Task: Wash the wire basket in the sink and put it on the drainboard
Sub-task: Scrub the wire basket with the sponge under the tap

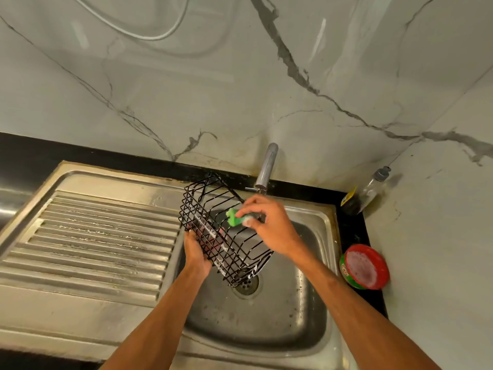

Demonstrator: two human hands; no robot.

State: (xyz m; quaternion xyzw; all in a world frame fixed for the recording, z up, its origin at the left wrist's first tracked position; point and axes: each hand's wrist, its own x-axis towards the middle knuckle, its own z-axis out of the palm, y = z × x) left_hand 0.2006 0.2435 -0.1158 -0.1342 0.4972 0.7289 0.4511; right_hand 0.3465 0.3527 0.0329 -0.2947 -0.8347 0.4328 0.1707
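Note:
A black wire basket (210, 209) hangs tilted over the steel sink (306, 303), with soap suds on its lower wires. My left hand (196, 253) grips the basket from below at its left side. My right hand (266, 222) pinches a green scrubbing sponge (234, 217) and holds it against the basket's upper wires. The ribbed drainboard (101, 236) lies to the left of the sink bowl.
A chrome tap (266, 166) stands behind the sink, with no water visibly running. A red tub of dish soap (365, 265) sits on the black counter at the right. A clear bottle (370, 190) leans in the back right corner. The drain (246, 285) lies under the basket.

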